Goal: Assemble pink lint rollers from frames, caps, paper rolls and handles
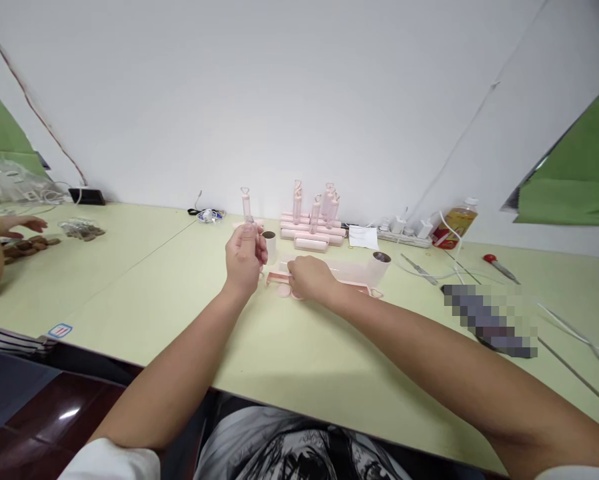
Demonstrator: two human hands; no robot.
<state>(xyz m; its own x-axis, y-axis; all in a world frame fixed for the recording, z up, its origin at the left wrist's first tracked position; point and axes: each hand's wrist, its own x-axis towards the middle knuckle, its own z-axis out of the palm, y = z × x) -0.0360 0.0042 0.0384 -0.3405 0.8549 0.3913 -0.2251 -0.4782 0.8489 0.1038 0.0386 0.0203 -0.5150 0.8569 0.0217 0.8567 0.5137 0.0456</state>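
Observation:
Near the middle of the table, my left hand (245, 255) is raised with its fingers pinched; whatever is between the fingertips is too small to make out. My right hand (310, 277) is closed and low over a pink tray-like part (355, 287), its fingertips hidden. Round pink discs (284, 291) lie on the table just left of the right hand. A clear plastic sheet or tube (347, 270) lies behind the right hand. Cylindrical cups stand near the hands, one at the left (269, 248) and one at the right (378, 268).
Pink rollers (312, 235) with upright handled pieces stand by the wall. Further right are a power strip (404, 238), a bottle (455, 223), a red-tipped screwdriver (500, 268), tweezers (418, 269) and cables. Another person's hand (19, 225) is over brown discs (28, 248) at far left.

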